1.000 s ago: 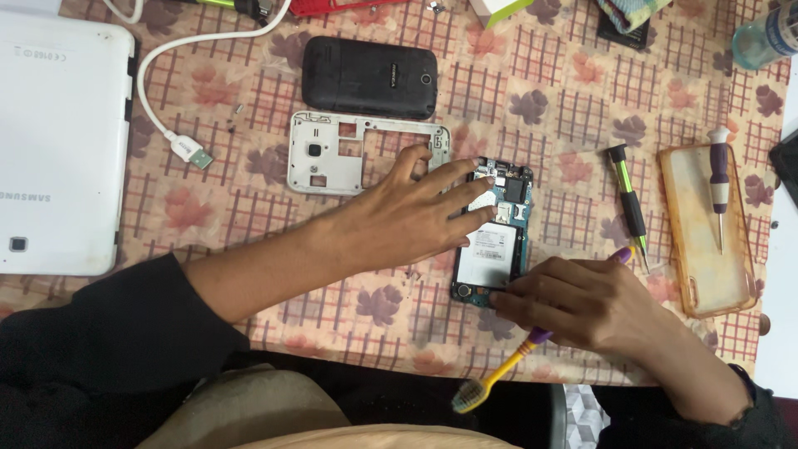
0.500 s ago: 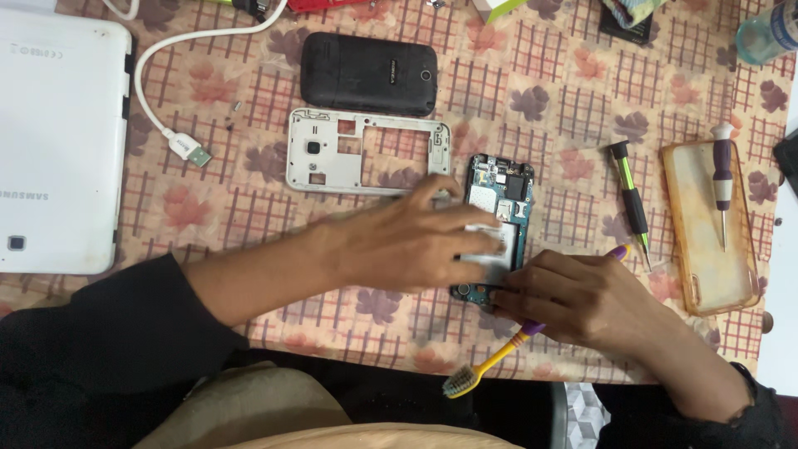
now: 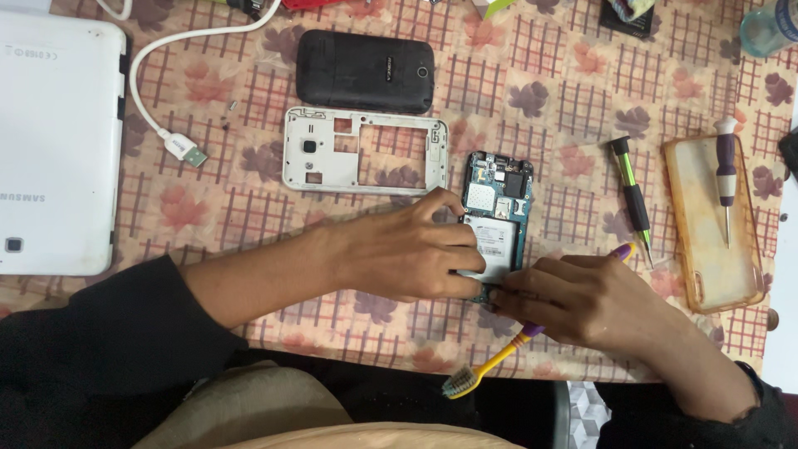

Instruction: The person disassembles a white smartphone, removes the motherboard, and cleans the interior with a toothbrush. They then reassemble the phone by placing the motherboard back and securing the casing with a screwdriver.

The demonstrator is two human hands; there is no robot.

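Overhead view of a repair bench w/ a floral checked tablecloth (image 3: 582, 100). Largest item: a white tablet (image 3: 54, 145) at far left, face down, w/ a white USB cable (image 3: 166, 133) curling beside it. Top centre lies a black phone back cover (image 3: 364, 71); just below it, a white plastic phone mid-frame (image 3: 363, 151), empty. At right sits an amber clear phone case (image 3: 706, 224) w/ a purple-handled screwdriver (image 3: 726, 187) resting in it; a green-and-black screwdriver (image 3: 632, 195) lies between case and phone.

Centre: an opened phone body (image 3: 497, 220), circuit board and battery exposed, flat on the cloth. The left hand (image 3: 407, 254) presses down on its lower half, fingers spread over the battery. The right hand (image 3: 594, 299) pinches at the phone's bottom edge while gripping a yellow-and-purple toothbrush (image 3: 499, 357), bristle end pointing toward the person.

Change vs. a sec ago: the left hand has slid lower and flatter over the battery, and the right hand has closed in to meet it at the bottom edge. The phone itself hasn't shifted. Looks like both hands now brace and work the same lower corner.
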